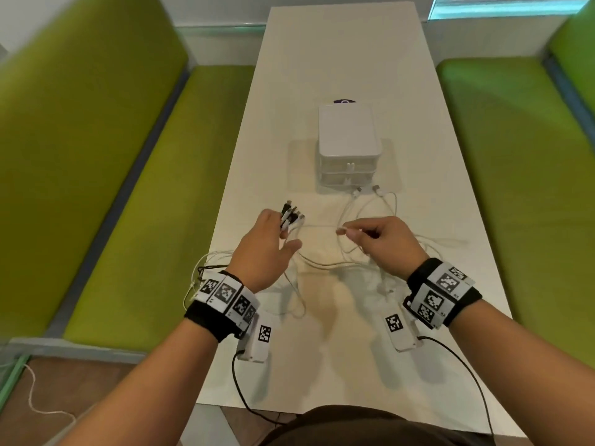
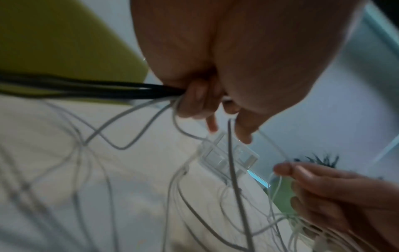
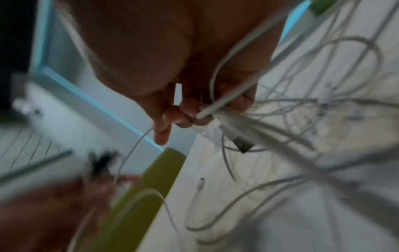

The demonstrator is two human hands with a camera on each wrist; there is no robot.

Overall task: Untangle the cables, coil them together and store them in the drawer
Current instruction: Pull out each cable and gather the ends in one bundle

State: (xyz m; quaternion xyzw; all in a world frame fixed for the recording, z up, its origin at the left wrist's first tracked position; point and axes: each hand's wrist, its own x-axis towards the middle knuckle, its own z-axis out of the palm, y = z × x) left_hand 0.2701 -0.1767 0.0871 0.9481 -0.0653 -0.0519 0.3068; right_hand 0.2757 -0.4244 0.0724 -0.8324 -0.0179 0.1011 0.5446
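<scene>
Both hands hover above the long white table: the left hand grips a bundle of black and white cable plug ends in its curled fingers, while the right hand pinches a thin white cable between thumb and fingertip. Loose white cables lie tangled on the table beneath and between the hands, some trailing over the left edge. Just beyond them stands the small white two-drawer plastic box, both drawers closed.

The drawer unit stands mid-tabletop; the cables sprawl before it, toward the near edge.
</scene>
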